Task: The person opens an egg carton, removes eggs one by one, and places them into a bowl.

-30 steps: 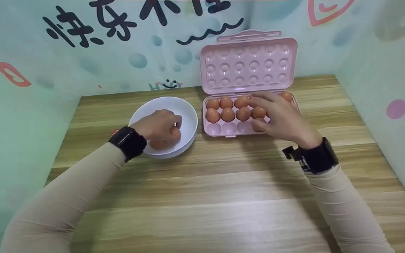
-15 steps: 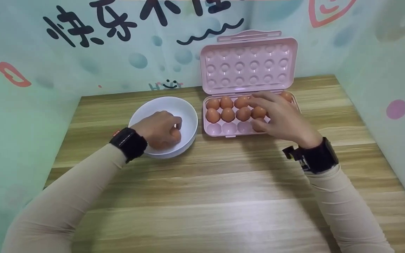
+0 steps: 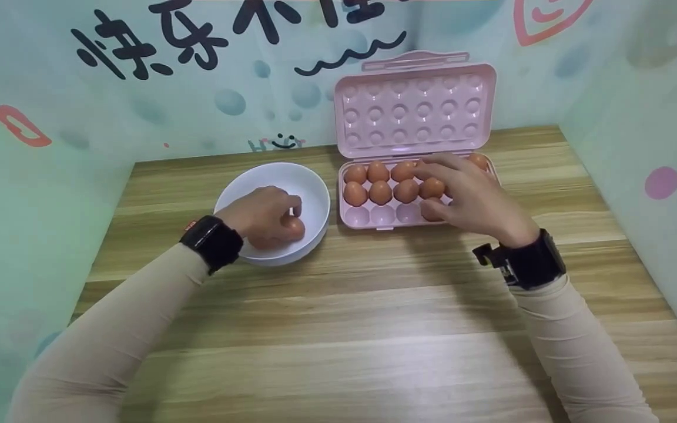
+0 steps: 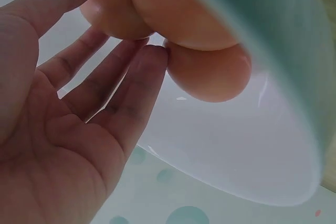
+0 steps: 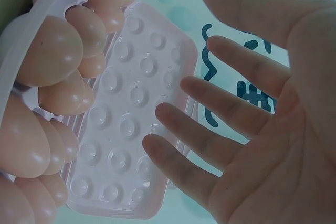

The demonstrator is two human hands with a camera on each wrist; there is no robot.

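My left hand (image 3: 262,212) reaches into a white bowl (image 3: 315,205) at the left. In the left wrist view its thumb and fingers curl round a brown egg (image 4: 113,11), with two more eggs (image 4: 210,74) beside it against the bowl's wall. To the right stands a pink egg carton (image 3: 382,216), its lid raised, with several brown eggs (image 3: 381,192) in its back and middle rows. My right hand (image 3: 473,197) hovers over the carton's right side and hides part of it. Its fingers (image 5: 210,100) are spread, holding nothing, apart from the eggs in the right wrist view.
The carton lid (image 3: 415,108) stands up against the printed backdrop (image 3: 185,117) behind the wooden table (image 3: 338,329). Side panels of the backdrop border the table on the left and right. Black bands (image 3: 212,242) with cameras sit on both wrists.
My left hand has shifted slightly inside the bowl, and the egg at its fingertips sits a touch lower. The right hand and the carton have stayed in place.
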